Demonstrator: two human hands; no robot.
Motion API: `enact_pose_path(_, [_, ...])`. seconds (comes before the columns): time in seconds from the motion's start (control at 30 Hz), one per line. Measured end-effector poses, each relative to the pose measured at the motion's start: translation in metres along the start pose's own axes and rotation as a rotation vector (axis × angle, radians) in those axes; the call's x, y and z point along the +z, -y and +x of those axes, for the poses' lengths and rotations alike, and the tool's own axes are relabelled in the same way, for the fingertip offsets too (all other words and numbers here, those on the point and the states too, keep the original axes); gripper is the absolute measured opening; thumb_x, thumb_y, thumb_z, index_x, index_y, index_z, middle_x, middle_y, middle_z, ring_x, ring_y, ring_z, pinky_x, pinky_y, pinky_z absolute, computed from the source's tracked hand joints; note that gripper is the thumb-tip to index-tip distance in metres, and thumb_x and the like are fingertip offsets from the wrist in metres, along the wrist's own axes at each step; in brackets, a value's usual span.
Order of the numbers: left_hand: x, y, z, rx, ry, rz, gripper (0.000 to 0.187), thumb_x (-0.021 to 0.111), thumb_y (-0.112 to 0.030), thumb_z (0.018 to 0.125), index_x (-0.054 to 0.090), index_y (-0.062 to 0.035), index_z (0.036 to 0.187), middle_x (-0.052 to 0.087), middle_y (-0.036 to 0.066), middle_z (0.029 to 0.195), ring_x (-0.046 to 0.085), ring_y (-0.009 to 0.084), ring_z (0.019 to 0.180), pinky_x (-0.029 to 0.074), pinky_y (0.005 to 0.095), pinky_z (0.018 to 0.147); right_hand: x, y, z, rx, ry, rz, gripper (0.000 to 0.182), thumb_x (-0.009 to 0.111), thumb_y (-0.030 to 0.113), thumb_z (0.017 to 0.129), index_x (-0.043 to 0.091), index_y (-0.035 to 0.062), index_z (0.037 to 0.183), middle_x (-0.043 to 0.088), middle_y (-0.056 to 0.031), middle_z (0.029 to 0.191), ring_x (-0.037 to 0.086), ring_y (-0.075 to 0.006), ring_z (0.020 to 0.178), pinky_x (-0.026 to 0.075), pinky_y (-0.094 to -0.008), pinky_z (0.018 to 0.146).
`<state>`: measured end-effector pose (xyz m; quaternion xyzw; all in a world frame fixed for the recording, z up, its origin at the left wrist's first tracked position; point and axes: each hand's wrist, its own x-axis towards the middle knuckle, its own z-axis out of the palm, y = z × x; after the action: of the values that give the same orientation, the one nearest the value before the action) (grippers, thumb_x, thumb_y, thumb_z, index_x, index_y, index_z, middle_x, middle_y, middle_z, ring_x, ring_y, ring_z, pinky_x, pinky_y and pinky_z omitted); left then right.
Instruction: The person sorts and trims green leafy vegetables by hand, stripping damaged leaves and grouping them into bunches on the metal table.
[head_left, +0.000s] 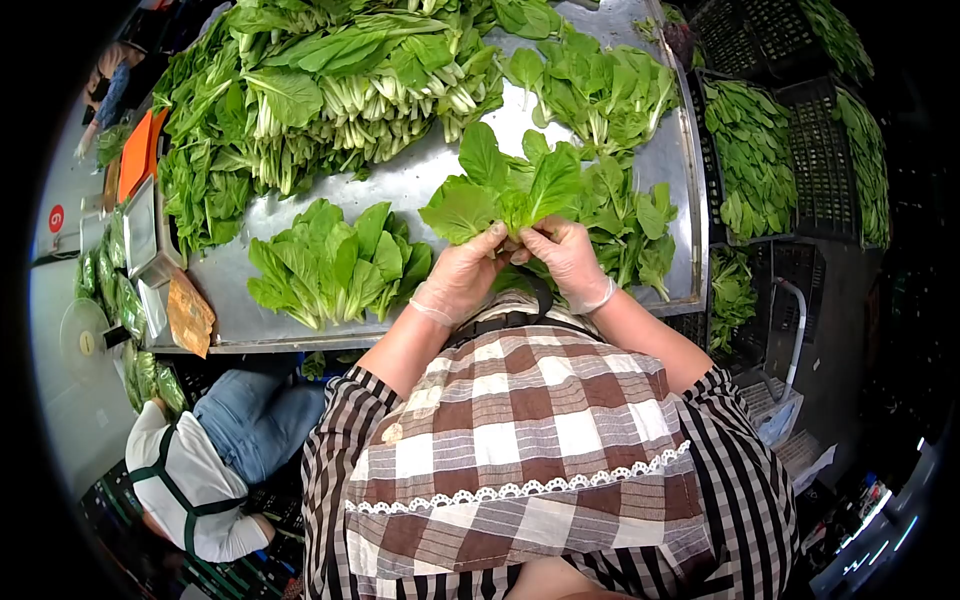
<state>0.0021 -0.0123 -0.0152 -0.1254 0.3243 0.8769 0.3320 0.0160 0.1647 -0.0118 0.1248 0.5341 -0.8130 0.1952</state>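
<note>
My left hand (462, 274) and my right hand (566, 262), both in thin clear gloves, meet over the front edge of the metal table (235, 318). Between them they pinch the base of a leafy green bunch (512, 185), its leaves fanned out away from me. To the left of my hands lies a separate pile of greens (340, 262). More loose greens (632, 220) lie just right of the held bunch, partly behind my right hand. The stem ends inside my fingers are mostly hidden.
A large heap of greens (340, 90) covers the table's back left. Black crates (748, 160) of greens stand at the right. A clear container (150, 230), brown cardboard (190, 312) and an orange item (138, 158) are at the left. A co-worker (195, 480) is at lower left.
</note>
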Motion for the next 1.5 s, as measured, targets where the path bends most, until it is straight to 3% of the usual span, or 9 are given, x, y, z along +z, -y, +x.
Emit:
enact_pose_path(0.2, [0.004,0.000,0.000,0.007,-0.048,-0.045,0.033,0.066,-0.022,0.093,0.058,-0.0076,0.122,0.063,0.005,0.118,0.058,0.0196,0.107,0.048,0.0393,0.093,0.005,0.003,-0.003,-0.048,-0.073,-0.031,0.017,0.066,0.010,0.094,0.067,-0.0045,0.103,0.069,-0.0045,0.088,0.062,-0.0096,0.076,0.051,-0.0236,0.069])
enact_pose_path(0.47, [0.000,0.000,-0.001,0.012,-0.144,-0.047,0.035,0.067,-0.020,0.092,0.057,-0.0104,0.124,0.062,0.003,0.120,0.056,0.0172,0.112,0.046,0.0364,0.096,-0.003,-0.007,-0.002,-0.265,-0.164,-0.292,0.017,0.072,0.010,0.088,0.070,-0.0024,0.100,0.069,-0.0037,0.088,0.060,-0.0093,0.076,0.049,-0.0239,0.071])
enact_pose_path(0.87, [-0.001,-0.001,0.000,0.039,-0.158,0.069,0.036,0.069,-0.018,0.091,0.056,-0.0095,0.124,0.066,0.002,0.110,0.061,0.0120,0.100,0.050,0.0329,0.089,-0.008,-0.005,-0.002,-0.285,-0.226,-0.382,0.014,0.074,0.007,0.085,0.070,-0.0015,0.096,0.068,-0.0032,0.083,0.060,-0.0086,0.073,0.050,-0.0240,0.067])
enact_pose_path(1.17, [0.003,-0.005,0.000,-0.012,-0.115,-0.057,0.035,0.057,-0.027,0.097,0.057,-0.0050,0.124,0.067,0.005,0.106,0.064,0.0170,0.089,0.051,0.0361,0.088,-0.016,-0.014,0.002,-0.281,-0.250,-0.304,0.013,0.074,0.007,0.086,0.069,-0.0014,0.095,0.067,-0.0016,0.081,0.059,-0.0065,0.069,0.049,-0.0219,0.062])
enact_pose_path(1.37, [0.006,-0.008,-0.002,-0.068,-0.062,0.093,0.035,0.055,-0.023,0.097,0.056,-0.0029,0.125,0.064,0.005,0.090,0.054,0.0129,0.071,0.048,0.0307,0.076,-0.020,-0.015,0.005,-0.228,-0.275,-0.221,0.016,0.072,0.008,0.088,0.067,-0.0033,0.098,0.068,-0.0039,0.084,0.062,-0.0080,0.069,0.052,-0.0226,0.063])
enact_pose_path(1.47, [-0.010,0.009,0.005,0.038,-0.192,0.323,0.038,0.055,-0.021,0.096,0.052,-0.0032,0.130,0.062,0.002,0.091,0.046,0.0098,0.068,0.045,0.0282,0.073,-0.024,-0.020,0.008,-0.188,-0.271,-0.133,0.018,0.071,0.008,0.090,0.065,-0.0048,0.101,0.068,-0.0057,0.086,0.064,-0.0097,0.071,0.055,-0.0239,0.064])
enact_pose_path(1.5, [-0.003,0.006,0.004,0.071,-0.223,0.373,0.040,0.055,-0.017,0.095,0.050,-0.0038,0.133,0.062,0.003,0.098,0.050,0.0100,0.077,0.045,0.0277,0.077,-0.026,-0.021,0.008,-0.174,-0.268,-0.108,0.019,0.070,0.008,0.090,0.065,-0.0052,0.102,0.068,-0.0063,0.087,0.064,-0.0103,0.072,0.055,-0.0244,0.065])
